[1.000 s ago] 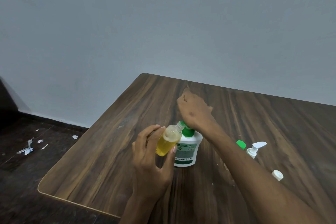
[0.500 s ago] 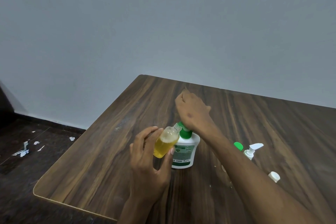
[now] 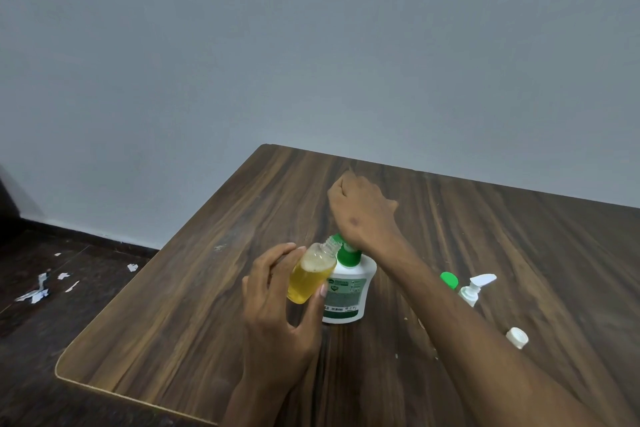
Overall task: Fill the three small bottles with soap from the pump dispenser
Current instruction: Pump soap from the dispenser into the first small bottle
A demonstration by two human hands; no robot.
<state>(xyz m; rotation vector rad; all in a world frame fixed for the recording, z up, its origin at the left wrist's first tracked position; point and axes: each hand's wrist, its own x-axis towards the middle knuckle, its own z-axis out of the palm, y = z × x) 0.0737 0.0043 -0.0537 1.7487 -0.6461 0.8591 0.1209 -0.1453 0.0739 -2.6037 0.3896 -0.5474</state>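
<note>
Filling step: left hand [image 3: 277, 308] grips clear small bottle [image 3: 310, 276], nearly full, at white-green pump dispenser [image 3: 346, 291] nozzle; right hand [image 3: 363, 215] fisted on pump; next, cap it.

The scene is evenly and rather dimly lit by soft, diffuse light, with no hard-edged shadows anywhere. The plain grey-blue wall [image 3: 311, 45] shows a gentle falloff, darker toward the upper corners. The dark wood-grain tabletop [image 3: 214, 288] carries a faint pale sheen along its left half and far edge, without strong glare. The translucent small bottle of yellow soap [image 3: 310, 279] glows slightly where light passes through it. Focus is fair at the centre; the scraps of white paper on the dark floor [image 3: 38, 293] look soft and smeared. Wide-angle distortion bends the table's edges, and the lower corners turn murky.
</note>
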